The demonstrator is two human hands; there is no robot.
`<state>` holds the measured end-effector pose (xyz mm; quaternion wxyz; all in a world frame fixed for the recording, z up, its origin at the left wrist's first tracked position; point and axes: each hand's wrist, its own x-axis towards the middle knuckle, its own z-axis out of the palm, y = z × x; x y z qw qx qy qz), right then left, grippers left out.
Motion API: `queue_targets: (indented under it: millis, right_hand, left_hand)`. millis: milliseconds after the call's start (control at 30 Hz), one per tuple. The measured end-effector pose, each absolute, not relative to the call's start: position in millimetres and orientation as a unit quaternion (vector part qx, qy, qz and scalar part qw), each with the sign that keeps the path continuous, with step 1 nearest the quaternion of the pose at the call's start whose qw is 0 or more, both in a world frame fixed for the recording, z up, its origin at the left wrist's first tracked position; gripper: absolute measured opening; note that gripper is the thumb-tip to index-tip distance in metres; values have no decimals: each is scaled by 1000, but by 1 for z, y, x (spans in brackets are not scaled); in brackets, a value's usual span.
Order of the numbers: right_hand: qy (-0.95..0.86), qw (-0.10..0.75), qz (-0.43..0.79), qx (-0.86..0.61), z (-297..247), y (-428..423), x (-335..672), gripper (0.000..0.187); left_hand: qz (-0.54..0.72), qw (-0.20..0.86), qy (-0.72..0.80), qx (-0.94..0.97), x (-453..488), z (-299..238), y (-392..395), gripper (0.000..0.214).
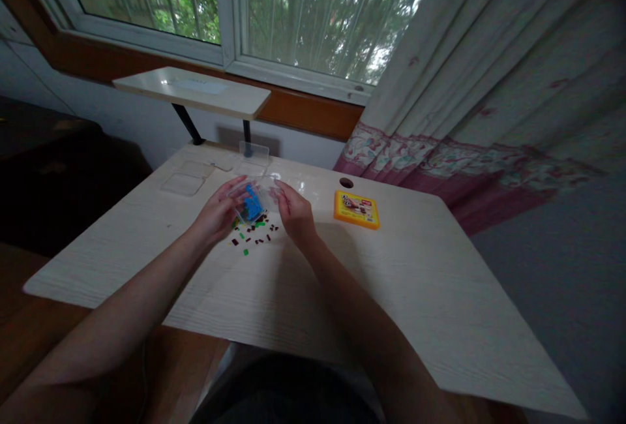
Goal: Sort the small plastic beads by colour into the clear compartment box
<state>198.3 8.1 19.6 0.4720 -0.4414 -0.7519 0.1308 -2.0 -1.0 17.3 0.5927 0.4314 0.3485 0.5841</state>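
My left hand (219, 212) is closed around the side of a small clear plastic box (238, 194), held tilted above the table. Blue building bricks (253, 205) lie bunched inside it. My right hand (296, 210) pinches a clear plastic lid (270, 190) at the box's right side; whether lid and box are joined is not plain. Below both hands, small loose bricks (250, 236) in brown, green and yellow are scattered on the white tabletop (313, 287).
A yellow-orange box (357, 209) with a printed label lies to the right, near a round cable hole (346, 182). Clear plastic containers (184, 179) sit at the back left, and another clear container (254, 152) stands under the raised shelf (193, 91). A curtain (440, 124) hangs behind.
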Motion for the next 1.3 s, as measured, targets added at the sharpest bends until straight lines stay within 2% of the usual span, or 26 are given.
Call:
queue_targets:
  millis: [133, 367, 867, 1067, 1300]
  right_hand:
    - [-728, 491, 206, -432, -2, 14, 200, 39]
    - [-708, 504, 290, -400, -18, 11, 201, 32]
    - [-675, 495, 278, -471, -27, 13, 208, 23]
    - [-679, 483, 276, -479, -18, 6, 208, 22]
    - [-694, 491, 268, -453, -15, 4, 209, 22]
  left_hand:
    - [583, 570, 332, 474, -2, 15, -1, 68]
    - [574, 499, 330, 559, 1, 8, -6, 66]
    - [507, 385, 321, 701, 6, 12, -17, 72]
    - [449, 299, 333, 773, 6, 18, -23, 73]
    - [440, 194, 309, 821, 4, 20, -24, 69]
